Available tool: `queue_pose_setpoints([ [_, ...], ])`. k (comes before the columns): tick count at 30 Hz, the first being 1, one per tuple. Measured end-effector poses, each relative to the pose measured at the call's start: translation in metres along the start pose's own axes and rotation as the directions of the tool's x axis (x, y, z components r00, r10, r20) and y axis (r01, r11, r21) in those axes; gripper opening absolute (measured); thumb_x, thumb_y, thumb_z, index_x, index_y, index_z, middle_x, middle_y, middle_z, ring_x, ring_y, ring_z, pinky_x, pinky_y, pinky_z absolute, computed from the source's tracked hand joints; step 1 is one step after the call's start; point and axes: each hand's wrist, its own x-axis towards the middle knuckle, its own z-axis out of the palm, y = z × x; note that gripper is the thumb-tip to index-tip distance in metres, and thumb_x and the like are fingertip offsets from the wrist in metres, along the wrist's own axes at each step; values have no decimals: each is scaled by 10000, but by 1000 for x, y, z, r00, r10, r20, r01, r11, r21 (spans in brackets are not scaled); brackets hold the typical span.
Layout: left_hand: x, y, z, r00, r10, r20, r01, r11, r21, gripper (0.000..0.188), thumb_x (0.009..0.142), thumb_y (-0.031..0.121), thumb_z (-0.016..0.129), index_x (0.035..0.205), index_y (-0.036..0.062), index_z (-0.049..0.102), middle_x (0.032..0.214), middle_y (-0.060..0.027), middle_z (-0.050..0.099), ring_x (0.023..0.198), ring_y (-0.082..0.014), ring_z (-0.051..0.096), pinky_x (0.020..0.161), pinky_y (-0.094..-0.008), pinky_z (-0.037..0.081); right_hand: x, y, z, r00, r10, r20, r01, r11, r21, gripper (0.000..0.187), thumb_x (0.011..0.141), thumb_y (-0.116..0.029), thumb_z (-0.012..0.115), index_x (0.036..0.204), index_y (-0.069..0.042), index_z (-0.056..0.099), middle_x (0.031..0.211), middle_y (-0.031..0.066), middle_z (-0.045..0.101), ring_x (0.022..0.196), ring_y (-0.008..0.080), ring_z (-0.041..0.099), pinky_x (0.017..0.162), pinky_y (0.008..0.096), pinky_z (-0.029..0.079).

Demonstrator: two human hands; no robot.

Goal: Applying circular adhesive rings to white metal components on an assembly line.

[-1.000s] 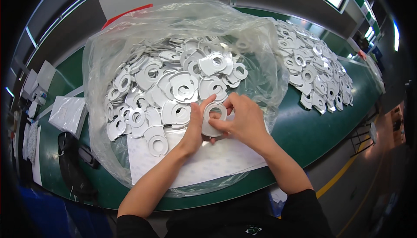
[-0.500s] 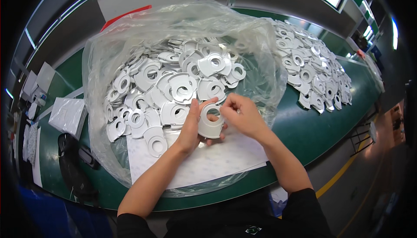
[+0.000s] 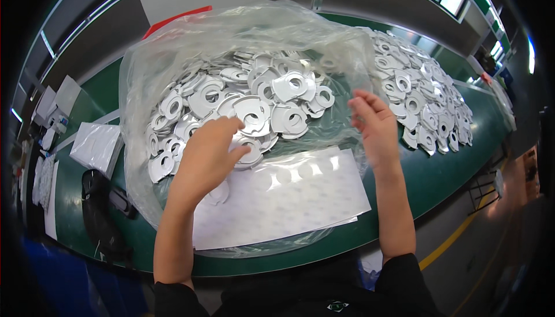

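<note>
My left hand (image 3: 209, 156) is over the near edge of a heap of white flat parts (image 3: 205, 97), each with a round hole. Its thumb and fingers are spread, next to a white holed part (image 3: 250, 150); whether they touch it I cannot tell. The hand hides some parts below it. My right hand (image 3: 377, 129) is raised over the right side of the clear plastic bag (image 3: 136, 80), fingers loosely curled and apart, slightly blurred, with nothing visible in them. White sheets (image 3: 283, 207) lie between my forearms, carrying faint round marks.
A second heap of similar white parts (image 3: 425, 100) covers the right of the green table (image 3: 416, 184). At left are a plastic-wrapped white packet (image 3: 97, 148), a black pouch (image 3: 99, 213) and a small dark object (image 3: 122, 202). A red strip (image 3: 176, 21) shows behind the bag.
The white part has left my hands. My left hand has moved left onto the heap, and my right hand has swung right and away. The view has shifted slightly.
</note>
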Motion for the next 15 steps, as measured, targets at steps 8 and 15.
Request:
queue_pose_setpoints([
  [8, -4, -21, 20, 998, -13, 63, -6, 957, 291, 421, 640, 93, 737, 1004, 45, 531, 989, -116, 526, 933, -304, 517, 805, -386, 423, -43, 6, 37, 518, 265, 813, 442, 731, -520, 184, 763, -118, 699, 927, -43, 663, 815, 87, 646, 733, 208, 616, 657, 302, 476],
  [15, 3, -15, 19, 998, -56, 25, 42, 921, 388, 296, 685, 72, 701, 930, 15, 544, 842, -140, 577, 835, -324, 555, 730, -416, 451, -75, 2, 43, 367, 464, 806, 627, 516, -583, 227, 672, -155, 742, 833, -61, 612, 821, 65, 608, 852, 266, 575, 717, 359, 459],
])
